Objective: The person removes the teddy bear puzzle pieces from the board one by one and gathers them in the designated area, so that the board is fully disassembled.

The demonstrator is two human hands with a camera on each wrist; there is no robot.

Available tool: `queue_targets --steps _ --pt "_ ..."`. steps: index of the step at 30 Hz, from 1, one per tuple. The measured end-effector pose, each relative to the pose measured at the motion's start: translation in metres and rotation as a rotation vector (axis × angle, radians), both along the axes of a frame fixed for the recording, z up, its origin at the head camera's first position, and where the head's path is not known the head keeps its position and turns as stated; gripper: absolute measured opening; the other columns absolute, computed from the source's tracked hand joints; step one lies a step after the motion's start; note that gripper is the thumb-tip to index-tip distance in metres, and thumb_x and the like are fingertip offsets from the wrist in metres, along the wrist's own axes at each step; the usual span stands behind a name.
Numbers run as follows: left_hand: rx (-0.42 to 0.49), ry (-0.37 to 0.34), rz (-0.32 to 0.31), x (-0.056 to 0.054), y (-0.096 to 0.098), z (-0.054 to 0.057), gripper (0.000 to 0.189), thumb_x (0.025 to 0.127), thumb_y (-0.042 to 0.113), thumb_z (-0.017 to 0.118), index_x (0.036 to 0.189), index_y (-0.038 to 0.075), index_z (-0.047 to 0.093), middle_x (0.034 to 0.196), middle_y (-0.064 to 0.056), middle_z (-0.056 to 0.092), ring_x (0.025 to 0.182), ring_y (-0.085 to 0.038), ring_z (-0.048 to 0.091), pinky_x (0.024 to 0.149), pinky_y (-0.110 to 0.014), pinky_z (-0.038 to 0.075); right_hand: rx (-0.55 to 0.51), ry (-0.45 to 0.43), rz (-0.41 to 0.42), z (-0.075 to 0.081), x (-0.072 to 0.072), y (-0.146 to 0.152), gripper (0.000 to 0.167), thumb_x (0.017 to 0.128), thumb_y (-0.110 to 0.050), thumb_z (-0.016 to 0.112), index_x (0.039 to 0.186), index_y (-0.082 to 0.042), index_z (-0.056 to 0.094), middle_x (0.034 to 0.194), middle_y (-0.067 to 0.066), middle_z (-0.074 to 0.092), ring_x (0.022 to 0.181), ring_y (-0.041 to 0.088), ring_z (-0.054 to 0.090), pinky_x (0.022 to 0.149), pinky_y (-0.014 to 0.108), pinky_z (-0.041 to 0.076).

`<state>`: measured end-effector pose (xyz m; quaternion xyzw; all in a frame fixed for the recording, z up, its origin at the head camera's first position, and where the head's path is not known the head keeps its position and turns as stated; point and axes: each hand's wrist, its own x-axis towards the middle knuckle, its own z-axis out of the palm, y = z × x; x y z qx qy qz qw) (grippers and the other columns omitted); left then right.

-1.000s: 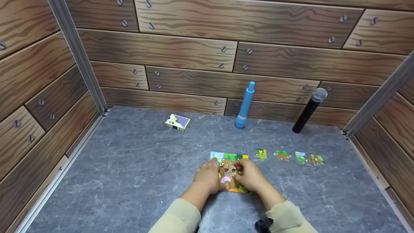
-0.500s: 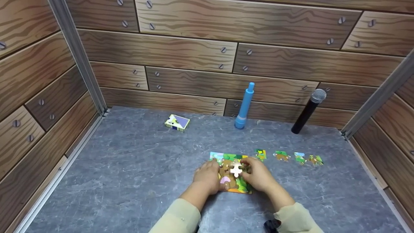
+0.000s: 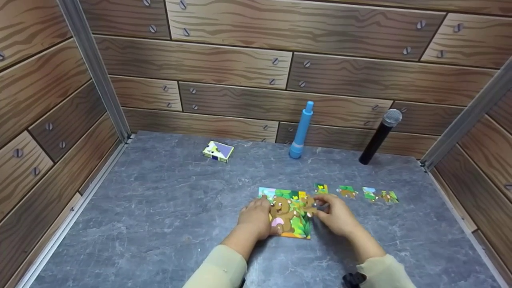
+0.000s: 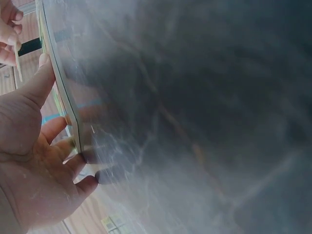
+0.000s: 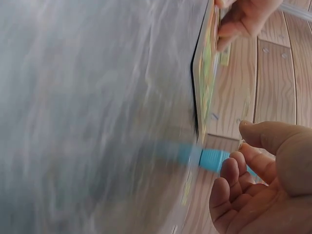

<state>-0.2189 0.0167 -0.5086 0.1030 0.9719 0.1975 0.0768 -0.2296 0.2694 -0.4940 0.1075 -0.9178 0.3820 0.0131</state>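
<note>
A colourful jigsaw puzzle board [image 3: 301,233] with a bear picture lies on the table in the head view. My left hand [image 3: 255,218] rests over its left side; in the left wrist view the thumb [image 4: 41,80] touches the board's edge and the other fingers lie around its corner. Between right thumb and fingers, my right hand [image 3: 338,216] pinches a puzzle piece [image 3: 307,205] with a brown bear print, overlapping the board's right edge in the head view. The right wrist view shows that piece thin and nearly edge-on above the thumb tip.
Several loose puzzle pieces [image 3: 347,191] lie in a row right of the board. Farther back stand a blue tube-shaped pump-like object [image 3: 301,131] and a black microphone [image 3: 380,138]. A small yellow-and-purple box [image 3: 218,151] lies back left. Wood-print walls [image 3: 232,66] enclose the table.
My right hand has moved right with the puzzle piece, from over the bear picture to the board's right edge. The piece flashed white midway. My left hand has stayed in place.
</note>
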Motion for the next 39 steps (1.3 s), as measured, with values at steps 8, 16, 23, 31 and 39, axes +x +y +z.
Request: queue_targets --steps 8,16,23,31,39 --pt "0.01 0.007 -0.003 0.002 -0.001 0.002 0.09 0.083 0.048 0.089 0.152 0.006 0.051 0.165 -0.014 0.043 0.151 -0.034 0.041 0.12 -0.055 0.036 -0.005 -0.039 -0.025 0.0 0.002 0.024 0.039 0.091 0.006 0.074 0.129 0.009 0.066 0.108 0.015 0.067 0.088 0.021 0.062 0.073 0.03 0.053" --pt "0.011 0.008 -0.004 0.003 -0.001 0.003 0.094 0.083 0.048 0.089 0.156 0.004 0.047 0.164 -0.016 0.043 0.151 -0.034 0.041 0.121 -0.055 0.035 -0.006 -0.05 -0.022 -0.005 0.0 0.038 0.038 0.091 0.004 0.076 0.128 0.01 0.067 0.106 0.013 0.068 0.092 0.023 0.063 0.077 0.034 0.054" --pt "0.007 0.014 -0.004 0.001 -0.001 -0.001 0.093 0.082 0.048 0.09 0.154 0.005 0.05 0.164 -0.015 0.044 0.151 -0.034 0.041 0.121 -0.055 0.036 0.002 -0.052 -0.02 -0.013 -0.004 0.047 0.037 0.088 0.008 0.074 0.124 0.014 0.067 0.099 0.013 0.069 0.089 0.022 0.063 0.076 0.029 0.053" --pt "0.027 0.002 -0.004 0.002 -0.001 0.0 0.088 0.081 0.048 0.09 0.15 0.007 0.053 0.165 -0.014 0.043 0.151 -0.033 0.04 0.121 -0.054 0.035 0.017 -0.1 -0.019 -0.016 -0.005 0.055 0.038 0.09 0.005 0.074 0.126 0.015 0.066 0.1 0.011 0.068 0.091 0.022 0.061 0.077 0.032 0.053" --pt "0.025 0.011 -0.001 0.002 -0.002 0.0 0.087 0.081 0.048 0.091 0.149 0.007 0.055 0.164 -0.014 0.045 0.15 -0.034 0.042 0.121 -0.054 0.036 0.036 -0.082 -0.002 -0.021 -0.008 0.056 0.036 0.089 0.004 0.077 0.123 0.012 0.068 0.101 0.012 0.07 0.095 0.025 0.064 0.085 0.039 0.054"
